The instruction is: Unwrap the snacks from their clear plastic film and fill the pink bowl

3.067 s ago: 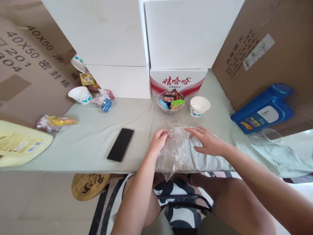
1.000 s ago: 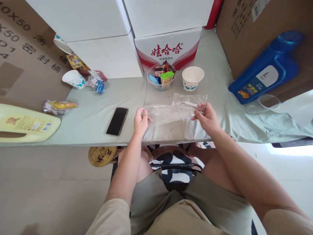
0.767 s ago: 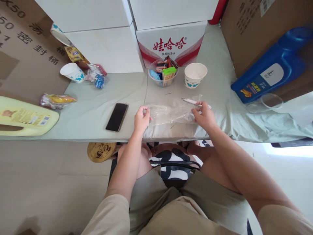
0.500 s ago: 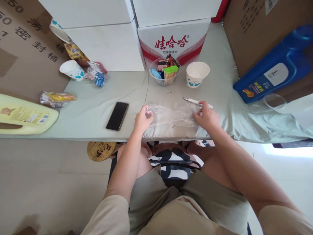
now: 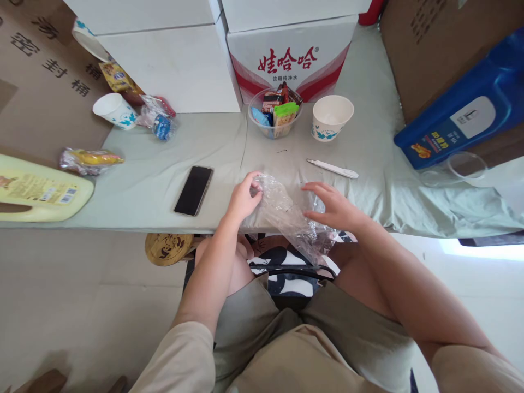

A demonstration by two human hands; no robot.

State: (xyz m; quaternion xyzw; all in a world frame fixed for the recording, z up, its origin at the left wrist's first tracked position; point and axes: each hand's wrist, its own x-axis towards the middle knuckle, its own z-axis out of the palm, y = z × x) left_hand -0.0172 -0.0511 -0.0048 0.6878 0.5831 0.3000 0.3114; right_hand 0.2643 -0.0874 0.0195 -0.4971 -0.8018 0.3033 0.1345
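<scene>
A crumpled sheet of clear plastic film (image 5: 282,210) hangs over the table's front edge toward my lap. My left hand (image 5: 244,196) pinches its upper left corner between thumb and fingers. Over the film's right side, my right hand (image 5: 333,207) has its fingers spread and grips nothing. Whether its fingertips touch the film I cannot tell. Just beyond that hand lies a white craft knife (image 5: 332,168) on the green cloth. A black phone (image 5: 194,191) rests to the left of my left hand.
Behind the hands stand a clear bowl of wrapped snacks (image 5: 275,112) and a paper cup (image 5: 332,118). At the right are a blue bottle (image 5: 462,103) and a clear plastic cup (image 5: 466,165). A yellow jug (image 5: 45,191) lies left; white boxes (image 5: 172,71) line the back.
The film, earlier stretched flat between both hands, has slackened and dropped over the table edge on the right. My right hand has let go, moved left and spread its fingers.
</scene>
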